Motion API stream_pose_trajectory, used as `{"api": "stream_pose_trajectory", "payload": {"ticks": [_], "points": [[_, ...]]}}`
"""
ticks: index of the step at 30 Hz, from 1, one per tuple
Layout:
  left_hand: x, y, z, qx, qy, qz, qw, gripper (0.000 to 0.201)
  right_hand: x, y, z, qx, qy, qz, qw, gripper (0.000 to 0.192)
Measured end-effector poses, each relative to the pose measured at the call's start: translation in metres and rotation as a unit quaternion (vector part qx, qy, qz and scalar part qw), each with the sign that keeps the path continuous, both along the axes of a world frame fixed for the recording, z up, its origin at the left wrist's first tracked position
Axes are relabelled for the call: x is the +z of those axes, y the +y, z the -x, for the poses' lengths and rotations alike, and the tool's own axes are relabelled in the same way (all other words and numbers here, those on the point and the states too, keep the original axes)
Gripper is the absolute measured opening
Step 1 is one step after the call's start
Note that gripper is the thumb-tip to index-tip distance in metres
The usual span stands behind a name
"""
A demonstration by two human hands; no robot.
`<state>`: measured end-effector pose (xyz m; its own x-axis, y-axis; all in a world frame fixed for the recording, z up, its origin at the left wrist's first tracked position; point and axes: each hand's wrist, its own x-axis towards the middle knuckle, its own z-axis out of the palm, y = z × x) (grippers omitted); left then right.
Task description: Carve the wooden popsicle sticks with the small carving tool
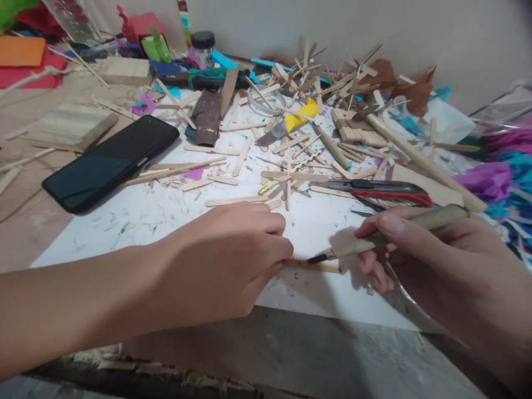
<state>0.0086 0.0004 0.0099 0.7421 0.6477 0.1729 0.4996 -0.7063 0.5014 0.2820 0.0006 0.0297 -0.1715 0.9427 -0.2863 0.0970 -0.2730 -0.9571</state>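
Low in the middle, my left hand [233, 255] is closed on one end of a thin wooden stick [320, 266], pressing it against the white paper [195, 227]. That end of the stick is hidden under my fingers. My right hand [449, 266] grips a carving knife [399, 233] by its greyish wooden handle, between thumb and fingers. The dark blade tip points left and meets the stick, or lies just over it, a little right of my left fingers. Behind my right hand lies a red and black box cutter [374, 189].
A black phone [112, 160] lies at left beside a wood block [75, 124]. Craft sticks, shavings, a yellow-wrapped blade [291, 121] and green-handled pliers [199, 78] clutter the back. A long wooden rod [424, 155] slants at right. The table's edge [174, 363] runs along the front.
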Motion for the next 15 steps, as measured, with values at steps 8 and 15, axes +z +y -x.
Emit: {"api": "stream_pose_trajectory", "payload": {"ticks": [8, 15], "points": [[0.002, -0.005, -0.002, 0.024, 0.029, -0.06, 0.998, 0.029, 0.001, -0.006, 0.001, -0.05, -0.041, -0.026, 0.998, 0.033], [0.007, -0.016, -0.007, -0.055, -0.031, 0.015, 0.998, 0.027, -0.007, -0.004, 0.0, -0.033, -0.035, -0.096, 0.994, 0.022]]}}
